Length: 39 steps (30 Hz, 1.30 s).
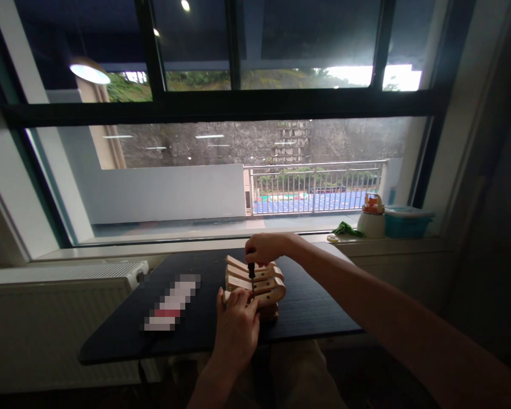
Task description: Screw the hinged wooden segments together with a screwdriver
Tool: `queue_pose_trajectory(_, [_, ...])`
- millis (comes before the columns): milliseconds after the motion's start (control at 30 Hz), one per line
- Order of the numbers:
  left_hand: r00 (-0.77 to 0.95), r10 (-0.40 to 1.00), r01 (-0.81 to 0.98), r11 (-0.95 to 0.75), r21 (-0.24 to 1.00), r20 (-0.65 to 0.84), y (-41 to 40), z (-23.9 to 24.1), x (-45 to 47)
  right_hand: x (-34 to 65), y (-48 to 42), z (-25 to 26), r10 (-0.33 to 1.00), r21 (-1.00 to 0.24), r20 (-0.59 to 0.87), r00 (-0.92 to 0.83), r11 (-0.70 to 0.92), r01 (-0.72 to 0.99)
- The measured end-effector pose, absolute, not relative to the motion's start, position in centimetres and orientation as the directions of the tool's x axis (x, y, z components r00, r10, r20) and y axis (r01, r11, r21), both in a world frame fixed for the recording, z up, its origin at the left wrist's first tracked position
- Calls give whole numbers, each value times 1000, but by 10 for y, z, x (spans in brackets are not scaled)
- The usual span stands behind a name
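Note:
A wooden assembly (275, 287) of several pale slats with rounded ends and dark holes sits on the dark table. From above, my right hand (266, 249) is closed around the dark handle of a screwdriver (251, 270). The shaft points straight down among the slats, and its tip lies close to my left fingers. My left hand (237, 321) grips the near side of the wooden assembly, fingers bent over its edge. What the screwdriver's tip meets is too small to make out.
The dark table (315, 318) stands against the window sill, with a blurred-out flat item (170, 304) at its left. A white radiator (59, 318) is beside it. On the sill are a teal tub (409, 223), a white pot (371, 225) and a green cloth-like thing (347, 229).

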State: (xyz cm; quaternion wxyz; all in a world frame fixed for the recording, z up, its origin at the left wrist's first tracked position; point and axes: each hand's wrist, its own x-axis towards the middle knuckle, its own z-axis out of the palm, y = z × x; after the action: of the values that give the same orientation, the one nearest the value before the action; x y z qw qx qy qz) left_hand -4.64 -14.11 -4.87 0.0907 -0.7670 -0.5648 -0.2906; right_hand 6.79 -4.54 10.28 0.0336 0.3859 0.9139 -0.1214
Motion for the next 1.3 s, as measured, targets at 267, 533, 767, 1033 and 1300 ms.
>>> queue_pose_trajectory(267, [201,800,916,-359,182,566,-140,-51,-47,69,-49,112,668,-223,-183,-721,686,692])
queue_pose_trajectory(533, [189,806,912,-355,203,560,-140,-51,-46,65,-47,106,694,-196,-148,-705,678,709])
queue_pose_trajectory(767, [189,815,913,-351,207,548,-141,-49,-46,63,-52,113,693,-209,-163,-703,672,711])
queue_pose_trajectory(1033, [184,792,915,-354,192,583,-139,-54,-46,64,-52,112,692,-217,-134,-710,678,702])
queue_pose_trajectory(1300, [182,790,909,-363,208,586,-138,-52,-47,64,-50,107,712,-192,-92,-696,673,714])
